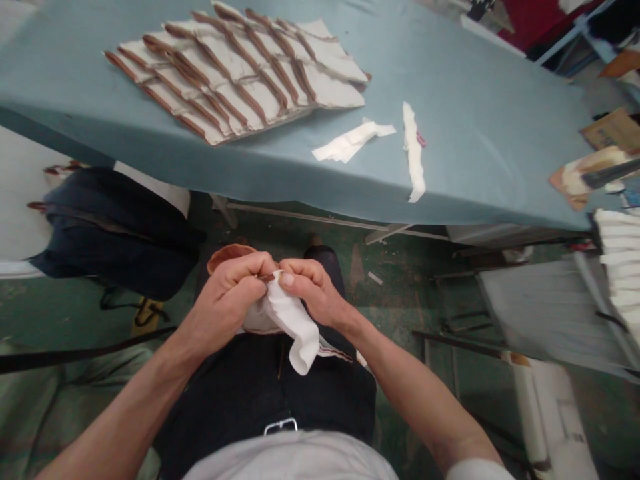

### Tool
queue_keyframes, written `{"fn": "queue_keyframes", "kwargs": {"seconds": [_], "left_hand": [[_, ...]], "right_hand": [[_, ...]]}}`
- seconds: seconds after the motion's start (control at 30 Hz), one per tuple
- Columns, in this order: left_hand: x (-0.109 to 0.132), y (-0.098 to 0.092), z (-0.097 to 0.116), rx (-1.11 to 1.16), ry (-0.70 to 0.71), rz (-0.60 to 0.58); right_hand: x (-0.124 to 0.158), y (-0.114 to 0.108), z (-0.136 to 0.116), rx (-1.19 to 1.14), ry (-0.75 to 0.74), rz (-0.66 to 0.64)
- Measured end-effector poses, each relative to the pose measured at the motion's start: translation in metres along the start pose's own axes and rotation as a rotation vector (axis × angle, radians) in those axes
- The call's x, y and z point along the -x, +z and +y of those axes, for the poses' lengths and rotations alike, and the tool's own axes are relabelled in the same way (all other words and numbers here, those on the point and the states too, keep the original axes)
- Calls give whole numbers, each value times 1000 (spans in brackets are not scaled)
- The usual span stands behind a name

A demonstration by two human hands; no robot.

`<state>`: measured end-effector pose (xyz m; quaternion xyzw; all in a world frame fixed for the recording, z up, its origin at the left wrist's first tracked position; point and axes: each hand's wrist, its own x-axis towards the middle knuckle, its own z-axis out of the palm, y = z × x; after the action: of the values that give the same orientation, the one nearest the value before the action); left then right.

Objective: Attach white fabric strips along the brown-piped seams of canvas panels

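Above my lap, both hands meet at the edge of a brown cloth piece (231, 254) with a pale underside. A limp white strip (299, 333) hangs from between my fingertips and curls at its lower end. My left hand (235, 287) is closed, thumb against fingers, pinching the brown cloth at its edge. Right beside it, my right hand (314, 288) pinches the top of the white strip with thumb and forefinger. Below the right hand a narrow striped edge (336, 353) sticks out. My fingers cover the exact spot where cloth and strip meet.
A table with a blue-green cover (465, 147) stands in front of me. On it lie overlapping white pieces with brown edges (240, 73) and two loose white strips (353, 140). Dark cloth (110, 227) hangs at left; a white machine part (555, 420) is at lower right.
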<state>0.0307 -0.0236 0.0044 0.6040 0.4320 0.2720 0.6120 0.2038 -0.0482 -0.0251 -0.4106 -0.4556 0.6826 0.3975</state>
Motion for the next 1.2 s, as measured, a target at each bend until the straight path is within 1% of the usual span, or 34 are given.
{"fn": "queue_keyframes", "kwargs": {"seconds": [0.07,0.1,0.2,0.23,0.27,0.33,0.37,0.4,0.43,0.5,0.57,0.6,0.7,0.77,0.83,0.97,1.07,1.2], "left_hand": [[-1,0,8,-100,45,-16],[-1,1,11,-144,63,-22],[1,-1,15,-231,95,-48],[2,-2,15,-246,99,-68],[3,-3,14,-258,101,-88],[4,-7,13,-274,98,-129],[3,-9,14,-276,101,-145],[3,-10,15,-278,105,-156],[2,-12,17,-277,111,-167],[1,-15,23,-267,123,-183],[1,-17,31,-256,136,-197],[1,-18,35,-257,145,-202],[3,-17,44,-295,187,-167],[6,-16,46,-321,195,-126],[9,-14,44,-331,178,-92],[11,-12,39,-283,128,-28],[8,-14,37,-212,68,-47],[1,-19,39,-160,-14,-107]], "right_hand": [[1,-5,-1,127,-82,24],[1,-9,-2,211,-132,14],[6,-21,-11,538,-258,-26],[8,-26,-15,651,-284,-7],[11,-30,-21,740,-309,39],[15,-35,-33,805,-361,161],[18,-36,-40,782,-391,200],[19,-35,-47,741,-420,209],[21,-34,-53,698,-448,184],[20,-29,-65,681,-489,66],[16,-25,-74,767,-543,-69],[13,-24,-77,829,-579,-115],[3,-26,-80,1013,-658,-163],[-1,-29,-80,1098,-639,-179],[-3,-31,-80,1134,-588,-215],[-4,-32,-79,1089,-547,-254],[-4,-34,-76,997,-527,-276],[-5,-37,-71,878,-449,-288]]}}
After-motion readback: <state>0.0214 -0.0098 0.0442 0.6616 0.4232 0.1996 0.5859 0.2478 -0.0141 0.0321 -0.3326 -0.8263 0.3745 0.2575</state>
